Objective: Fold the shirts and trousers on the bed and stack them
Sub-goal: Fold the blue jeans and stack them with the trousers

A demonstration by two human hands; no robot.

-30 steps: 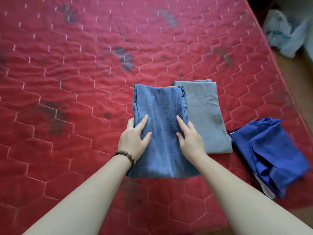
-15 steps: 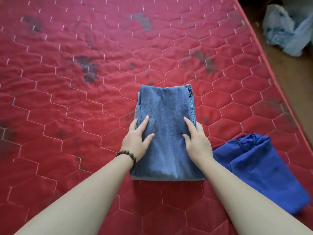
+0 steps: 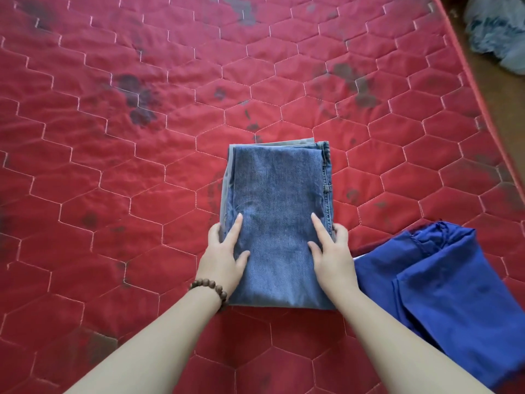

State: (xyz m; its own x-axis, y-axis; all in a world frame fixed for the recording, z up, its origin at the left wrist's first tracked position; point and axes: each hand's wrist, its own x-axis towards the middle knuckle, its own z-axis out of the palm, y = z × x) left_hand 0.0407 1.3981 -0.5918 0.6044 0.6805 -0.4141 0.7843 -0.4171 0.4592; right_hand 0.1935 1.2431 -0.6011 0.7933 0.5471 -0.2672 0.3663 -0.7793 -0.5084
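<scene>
Across the bed stretches a red quilted mattress cover, its satiny cloth stitched in pale thread into long hexagons and blotched with dark grey stains, heaviest toward the upper left and upper right. At the far right the mattress edge runs down as a piped seam, and beyond it lies a strip of brown floor with a crumpled pale blue-grey bundle in the corner; what the bundle is I cannot tell. Near the middle of the bed sit the folded jeans, a neat upright rectangle of mid-blue denim with a visible twill weave, a stitched seam and rivet down the right side, and a thin grey layer showing beneath them along the top and left edges. Both hands lie on the jeans' lower half: the left hand, with a brown bead bracelet at the wrist, and the right hand rest with fingers straight and flat, outer fingers reaching over the side edges. Just right of the jeans lies a loosely bunched royal-blue garment of smooth, thin cloth.
</scene>
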